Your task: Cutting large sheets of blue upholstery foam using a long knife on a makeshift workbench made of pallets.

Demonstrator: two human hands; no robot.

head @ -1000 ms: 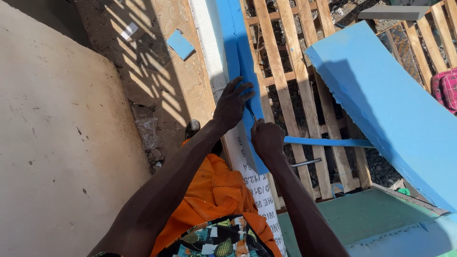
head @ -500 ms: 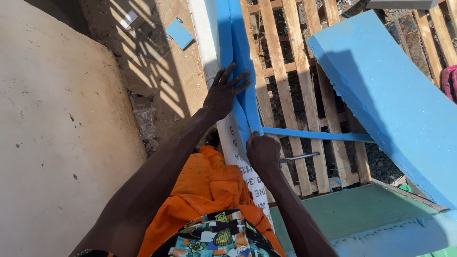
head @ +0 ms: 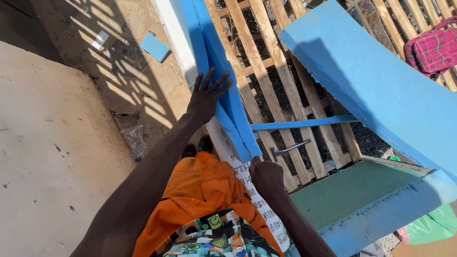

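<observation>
Foam strip under my spread left hand — right hand, fisted at its near end, grip hidden — could tear it crooked

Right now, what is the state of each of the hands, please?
Left hand: open, fingers spread, pressing flat on the blue foam strip.
Right hand: closed at the strip's lower end; what it holds cannot be told.
</observation>
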